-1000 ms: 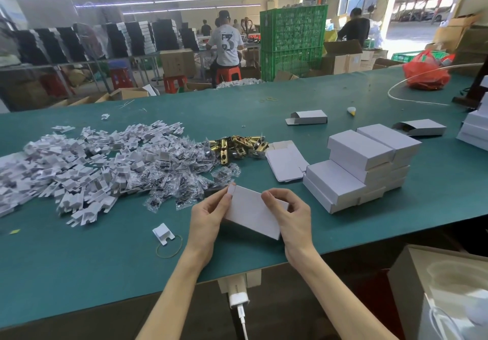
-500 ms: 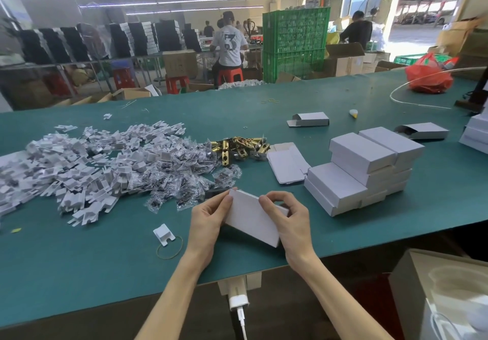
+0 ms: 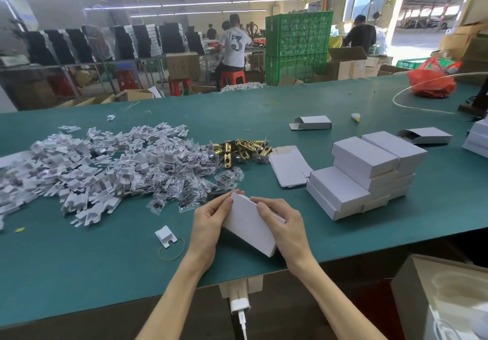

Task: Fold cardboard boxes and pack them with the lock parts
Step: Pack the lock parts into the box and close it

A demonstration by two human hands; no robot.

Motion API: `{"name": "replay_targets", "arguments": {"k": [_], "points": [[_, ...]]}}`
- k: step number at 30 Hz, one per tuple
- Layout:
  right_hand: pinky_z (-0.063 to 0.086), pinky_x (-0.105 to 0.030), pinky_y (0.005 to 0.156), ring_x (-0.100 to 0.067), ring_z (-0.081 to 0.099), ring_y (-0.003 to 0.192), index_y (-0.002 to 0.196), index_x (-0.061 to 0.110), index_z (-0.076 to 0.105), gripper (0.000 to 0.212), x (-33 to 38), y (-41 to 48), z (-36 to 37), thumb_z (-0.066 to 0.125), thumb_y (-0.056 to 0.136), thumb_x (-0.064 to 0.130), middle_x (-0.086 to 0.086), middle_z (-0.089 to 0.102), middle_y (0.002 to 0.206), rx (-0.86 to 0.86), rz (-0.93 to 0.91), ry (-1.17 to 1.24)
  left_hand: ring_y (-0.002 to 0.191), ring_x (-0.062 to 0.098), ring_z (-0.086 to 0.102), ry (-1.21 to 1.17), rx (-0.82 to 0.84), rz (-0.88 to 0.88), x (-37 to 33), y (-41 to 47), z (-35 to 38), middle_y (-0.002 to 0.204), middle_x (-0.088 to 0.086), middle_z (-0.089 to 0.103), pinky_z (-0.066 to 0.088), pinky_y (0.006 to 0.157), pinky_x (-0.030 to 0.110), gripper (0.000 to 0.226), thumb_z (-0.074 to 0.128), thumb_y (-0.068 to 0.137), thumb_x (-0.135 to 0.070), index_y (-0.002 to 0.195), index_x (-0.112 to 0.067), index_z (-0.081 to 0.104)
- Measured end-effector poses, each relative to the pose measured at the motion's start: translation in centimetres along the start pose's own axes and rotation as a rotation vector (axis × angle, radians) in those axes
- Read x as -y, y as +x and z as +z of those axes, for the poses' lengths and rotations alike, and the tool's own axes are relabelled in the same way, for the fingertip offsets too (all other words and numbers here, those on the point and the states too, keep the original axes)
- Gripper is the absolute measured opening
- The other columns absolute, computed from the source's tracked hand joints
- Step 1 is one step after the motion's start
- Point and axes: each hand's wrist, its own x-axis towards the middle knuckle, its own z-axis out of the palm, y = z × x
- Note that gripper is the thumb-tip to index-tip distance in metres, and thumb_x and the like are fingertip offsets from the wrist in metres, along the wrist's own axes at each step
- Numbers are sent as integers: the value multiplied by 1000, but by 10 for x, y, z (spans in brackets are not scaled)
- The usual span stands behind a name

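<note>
A small white cardboard box point(image 3: 248, 224) is gripped from both sides near the table's front edge: my left hand point(image 3: 210, 220) on its left end, my right hand point(image 3: 284, 224) on its right end. Beyond it lie brass lock parts point(image 3: 244, 148), a big heap of white card inserts point(image 3: 87, 165) and small clear bags of screws point(image 3: 184, 178). A flat unfolded box blank point(image 3: 289, 166) lies beside the brass parts. Closed white boxes point(image 3: 367, 173) are stacked to the right.
A single white insert point(image 3: 165, 236) and a rubber band point(image 3: 171, 250) lie left of my hands. Two open-ended boxes point(image 3: 313, 123) point(image 3: 426, 136) sit farther back. A red bag point(image 3: 431, 82) is at the far right, more white boxes point(image 3: 478, 139) at the right edge. People work beyond the green table point(image 3: 79, 265).
The box has tilted and turned slightly between my hands. My right fingers have shifted along its top face. The box stays at the same spot on the table.
</note>
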Motion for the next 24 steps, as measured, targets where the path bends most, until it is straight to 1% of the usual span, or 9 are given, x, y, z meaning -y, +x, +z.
{"name": "replay_targets", "arguments": {"k": [2,4,6,8,12,15,19,22,24], "points": [[53,-31,82,-11,66,96,103,33,80,12,-1,1,-1,70,96,33,5,70,107,-14,27,24,124,24,66,4,19,-2,1,0,0,124,2,76,45,114,55,32,67,93,-31,120,-15,78],[54,-41,83,-17,67,97,101,33,80,15,-1,1,-1,70,93,40,4,71,107,-20,57,53,124,22,66,6,35,-5,1,0,0,125,1,76,45,114,54,28,68,94,-31,116,-20,80],[54,-43,81,-21,67,95,100,32,80,23,1,0,-1,68,87,47,4,72,105,-41,82,79,124,21,67,-5,42,-14,1,0,0,124,2,76,45,115,53,26,69,93,-32,114,-23,81],[53,-40,76,-21,68,93,100,31,81,24,2,0,0,68,88,47,4,74,103,-54,102,94,124,24,67,-15,41,-22,1,0,0,124,3,76,43,116,55,28,70,92,-34,116,-22,80],[50,-33,70,-19,68,87,99,30,81,17,3,0,-1,67,96,39,5,76,97,-69,137,124,127,34,62,26,49,-17,-1,-1,0,126,0,75,41,115,62,27,68,94,-38,117,-29,80],[50,-34,69,-23,67,89,98,30,81,22,5,-1,-1,66,92,45,5,75,97,-83,140,134,131,30,59,63,108,-24,-2,-3,1,135,-5,70,39,116,63,30,61,100,-43,124,-33,76],[49,-34,68,-23,67,85,96,30,81,18,4,0,-1,64,98,37,5,76,94,-109,152,155,135,28,55,100,190,-43,-2,-4,1,142,-8,65,36,119,59,40,59,101,-39,140,-32,65],[49,-34,69,-23,66,85,97,30,81,19,4,-1,-1,66,96,41,4,75,95,-95,156,143,136,24,55,99,188,-45,-1,-4,0,145,-9,62,36,120,57,41,60,101,-36,141,-28,64],[50,-33,70,-20,66,86,98,30,81,23,5,-1,-1,67,90,47,5,74,97,-74,153,140,136,25,55,82,165,-41,1,-3,0,144,-8,64,37,120,55,39,61,100,-34,137,-25,66]]}}
